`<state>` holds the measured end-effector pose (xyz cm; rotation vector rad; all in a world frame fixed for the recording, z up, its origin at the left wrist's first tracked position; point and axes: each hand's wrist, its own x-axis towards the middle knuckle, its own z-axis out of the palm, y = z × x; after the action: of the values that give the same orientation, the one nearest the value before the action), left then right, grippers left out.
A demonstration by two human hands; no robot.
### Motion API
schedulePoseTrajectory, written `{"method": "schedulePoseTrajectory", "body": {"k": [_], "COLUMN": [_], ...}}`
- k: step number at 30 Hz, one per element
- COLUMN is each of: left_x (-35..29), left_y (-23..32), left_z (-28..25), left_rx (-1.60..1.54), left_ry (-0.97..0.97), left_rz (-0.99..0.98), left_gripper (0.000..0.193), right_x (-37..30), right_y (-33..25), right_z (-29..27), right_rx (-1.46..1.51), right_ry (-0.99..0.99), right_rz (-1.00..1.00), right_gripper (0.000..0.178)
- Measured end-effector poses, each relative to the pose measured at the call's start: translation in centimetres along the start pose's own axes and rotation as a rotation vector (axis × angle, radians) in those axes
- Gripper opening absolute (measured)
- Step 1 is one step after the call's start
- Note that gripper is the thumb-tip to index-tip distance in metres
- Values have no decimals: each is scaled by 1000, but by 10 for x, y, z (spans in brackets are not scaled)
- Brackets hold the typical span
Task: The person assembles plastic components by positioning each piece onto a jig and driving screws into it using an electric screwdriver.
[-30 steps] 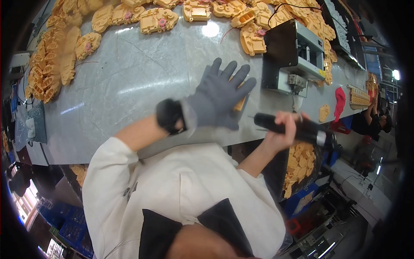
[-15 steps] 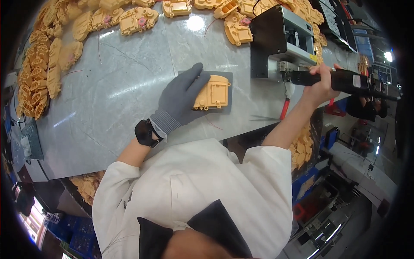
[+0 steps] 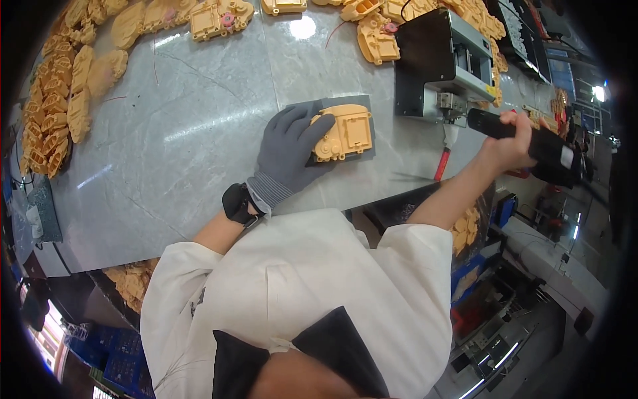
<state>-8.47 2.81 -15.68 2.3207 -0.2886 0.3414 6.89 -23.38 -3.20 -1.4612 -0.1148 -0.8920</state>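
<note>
My left hand (image 3: 292, 146), in a grey knitted glove, grips the left side of a yellow plastic housing (image 3: 349, 133). Its thumb lies over the housing's top face, which shows a rectangular recess and small round bosses. Under the housing is a dark grey square pad (image 3: 345, 101) on the table. My bare right hand (image 3: 517, 143) is wrapped round a black electric screwdriver (image 3: 558, 156), held out over the right side. The tool's front end points left, close to a screw feeder (image 3: 458, 63) with a black side plate and grey body.
A red-handled tool (image 3: 441, 163) lies below the feeder. Several yellow housings (image 3: 219, 20) line the table's far edge, and more are piled (image 3: 50, 113) at left. The grey marbled tabletop (image 3: 193, 120) spreads between. Yellow parts (image 3: 465, 229) sit below the near edge.
The electric screwdriver has moved right, away from the feeder, and tilted. My left hand and the housing have shifted slightly right, and its thumb now rests further over the housing.
</note>
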Motion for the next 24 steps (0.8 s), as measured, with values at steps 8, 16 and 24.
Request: {"method": "schedulePoseTrajectory", "body": {"k": [8,16,24], "left_x": [0,2,-1], "left_y": [-5,-6,-9], "left_z": [-4,-1,0], "left_rx": [-30,-72,-100], "left_ry": [-17,24,9], "left_rz": [-2,-4,22], "left_gripper": [76,73,78], "right_x": [-39,-121,-132], "right_y": [-16,-70,-55], "right_z": [2,22,39], "right_rx": [24,368,288], "right_ry": [-136,-487,-590], "right_rz": [109,57,56], "right_gripper": [40,46,42]}}
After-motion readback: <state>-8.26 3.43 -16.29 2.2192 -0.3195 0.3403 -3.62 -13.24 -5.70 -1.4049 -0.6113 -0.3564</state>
